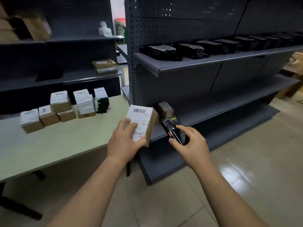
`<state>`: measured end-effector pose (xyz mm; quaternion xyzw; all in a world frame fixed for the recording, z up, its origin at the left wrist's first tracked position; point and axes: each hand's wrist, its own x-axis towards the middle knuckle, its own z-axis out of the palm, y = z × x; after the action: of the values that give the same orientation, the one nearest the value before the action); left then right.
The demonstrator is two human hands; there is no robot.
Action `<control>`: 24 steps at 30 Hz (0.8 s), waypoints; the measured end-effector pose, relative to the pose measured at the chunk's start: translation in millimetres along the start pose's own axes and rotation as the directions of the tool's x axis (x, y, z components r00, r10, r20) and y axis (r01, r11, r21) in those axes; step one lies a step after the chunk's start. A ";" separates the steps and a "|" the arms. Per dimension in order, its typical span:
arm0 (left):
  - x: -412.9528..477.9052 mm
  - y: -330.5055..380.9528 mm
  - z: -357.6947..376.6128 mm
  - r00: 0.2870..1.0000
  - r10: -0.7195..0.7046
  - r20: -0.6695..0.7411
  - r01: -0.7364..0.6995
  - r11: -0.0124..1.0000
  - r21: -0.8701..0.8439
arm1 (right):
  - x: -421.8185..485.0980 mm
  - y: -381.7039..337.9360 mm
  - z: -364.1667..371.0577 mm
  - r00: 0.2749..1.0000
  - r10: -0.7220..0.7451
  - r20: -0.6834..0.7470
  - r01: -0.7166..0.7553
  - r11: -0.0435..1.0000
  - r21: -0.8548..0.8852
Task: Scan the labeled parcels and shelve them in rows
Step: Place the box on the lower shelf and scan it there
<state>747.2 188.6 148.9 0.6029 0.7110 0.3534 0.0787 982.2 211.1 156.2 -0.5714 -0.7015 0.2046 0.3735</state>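
Cardboard parcel (144, 118) w/ white barcode label face up, gripped in left hand (124, 141), just off the surface's (65, 145) right edge and near the middle shelf's (213, 110) left front corner. Right hand (191, 143) wraps the handheld scanner (173, 128), index finger laid on top, just beside the parcel. Looks like the scan step is in hand; can't tell if it's registered. Done so far, by my read: one small brown box (165, 109) standing at that shelf's left end, poss. another half hidden behind the held parcel, plus a row of black poly-bag parcels (188, 49) along the shelf above. Left to do: a cluster of labeled boxes (60, 108) toward the surface's back edge, so most of the cardboard lot isn't shelved yet.
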 end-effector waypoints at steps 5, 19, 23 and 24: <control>11.5 65.7 62.9 0.999 0.000 0.053 0.001 1.000 -0.016 | 23.4 60.3 -47.5 0.996 0.085 -0.018 -0.084 0.996 0.024; 158.3 196.3 272.2 0.995 -0.052 0.088 0.060 0.994 -0.087 | 192.1 226.1 -132.4 0.977 0.210 -0.045 -0.213 0.973 -0.092; 202.0 208.4 321.5 0.989 -0.142 0.036 0.143 0.989 -0.044 | 251.3 279.4 -131.5 0.981 0.194 0.022 -0.192 0.979 -0.066; 212.6 210.6 335.9 0.987 -0.162 0.022 0.162 0.986 -0.034 | 269.0 294.8 -129.1 0.982 0.184 0.046 -0.181 0.982 -0.060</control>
<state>1041.3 524.5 93.7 0.5450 0.7504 0.3526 0.1248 1253.0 527.5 106.0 -0.6380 -0.6610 0.2330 0.3188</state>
